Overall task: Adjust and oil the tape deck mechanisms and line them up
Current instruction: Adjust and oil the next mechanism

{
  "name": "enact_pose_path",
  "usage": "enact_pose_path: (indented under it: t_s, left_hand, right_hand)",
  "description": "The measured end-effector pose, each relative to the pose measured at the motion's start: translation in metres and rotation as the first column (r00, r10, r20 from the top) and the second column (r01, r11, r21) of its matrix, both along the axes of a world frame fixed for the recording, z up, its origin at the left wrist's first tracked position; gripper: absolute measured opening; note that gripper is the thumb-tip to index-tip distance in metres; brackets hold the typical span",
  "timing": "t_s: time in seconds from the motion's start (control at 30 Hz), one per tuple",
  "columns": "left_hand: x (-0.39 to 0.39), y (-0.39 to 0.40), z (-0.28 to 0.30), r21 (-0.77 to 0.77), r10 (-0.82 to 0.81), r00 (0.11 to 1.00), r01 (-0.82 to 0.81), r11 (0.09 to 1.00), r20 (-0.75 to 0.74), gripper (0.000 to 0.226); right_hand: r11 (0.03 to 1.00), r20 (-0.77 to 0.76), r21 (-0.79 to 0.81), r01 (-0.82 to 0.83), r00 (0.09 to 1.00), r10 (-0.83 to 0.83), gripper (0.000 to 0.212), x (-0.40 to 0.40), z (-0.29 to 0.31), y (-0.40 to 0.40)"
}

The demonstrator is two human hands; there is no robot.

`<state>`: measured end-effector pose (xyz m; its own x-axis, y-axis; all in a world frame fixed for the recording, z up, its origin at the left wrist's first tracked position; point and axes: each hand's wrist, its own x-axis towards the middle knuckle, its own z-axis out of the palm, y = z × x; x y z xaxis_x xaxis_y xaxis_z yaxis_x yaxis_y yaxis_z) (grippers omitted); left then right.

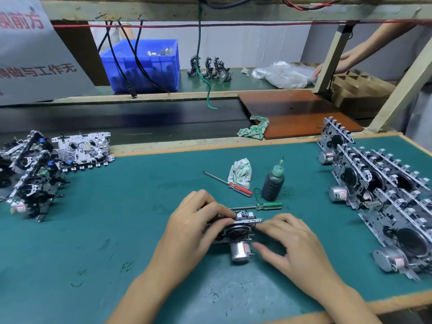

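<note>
The tape deck mechanism is sitting on edge on the green mat, front and centre, motor can pointing back at the person. The left hand is curling over its left end, fingertips pinching the top edge, while the right hand is touching the right end with loosely bent fingers, thumb hanging free below.

Biggest risk I'm seeing: it's balancing on a thin edge, so a hard push could be tipping it over or bending those little tabs. The oil bottle is standing just behind with the green screwdriver lying between, so an elbow swing could be knocking it over.

Mat is looking stained. Done row is lining up on the right, a heap is waiting left, shelf and blue bin behind
</note>
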<state>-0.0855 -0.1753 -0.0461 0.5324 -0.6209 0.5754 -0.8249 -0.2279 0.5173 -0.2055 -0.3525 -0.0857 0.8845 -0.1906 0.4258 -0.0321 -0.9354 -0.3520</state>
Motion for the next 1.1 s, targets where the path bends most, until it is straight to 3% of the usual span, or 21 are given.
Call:
enact_pose_path:
  t_s: [0.13,0.2,0.3,0.43,0.73,0.9,1.1]
  left_hand:
    - [-0.001,0.001,0.003,0.004,-0.013,0.998,0.014,1.000,-0.061,0.009]
    - [0.001,0.002,0.006,0.003,-0.041,0.990,0.042,0.999,-0.132,0.008]
    - [0.003,0.002,0.009,0.014,-0.078,0.981,0.082,0.997,-0.180,0.010]
    - [0.004,0.002,0.009,0.052,-0.070,0.990,0.077,0.996,-0.120,0.011]
    - [0.003,0.001,0.006,0.047,-0.054,0.995,0.058,0.997,-0.089,0.013]
    - [0.004,0.002,0.009,0.040,-0.076,0.992,0.080,0.996,-0.098,0.013]
    - [0.013,0.025,0.013,0.117,-0.018,1.000,0.018,0.993,0.002,0.024]
  right_hand:
    - [0.931,-0.061,0.362,-0.045,0.996,0.072,0.052,0.006,0.013,0.001]
    - [0.894,-0.079,0.431,-0.124,0.982,0.174,0.053,0.016,0.023,0.001]
    - [0.864,-0.083,0.459,-0.208,0.958,0.275,0.040,0.033,0.036,0.001]
    - [0.851,-0.125,0.479,-0.216,0.943,0.309,0.037,0.041,0.041,-0.004]
    - [0.899,-0.181,0.407,-0.163,0.950,0.254,0.032,0.044,0.049,0.000]
    - [0.967,-0.296,0.137,-0.215,0.923,0.248,0.038,0.044,0.062,0.004]
    - [0.887,-0.282,-0.290,-0.359,0.918,0.279,0.040,0.053,0.087,0.015]
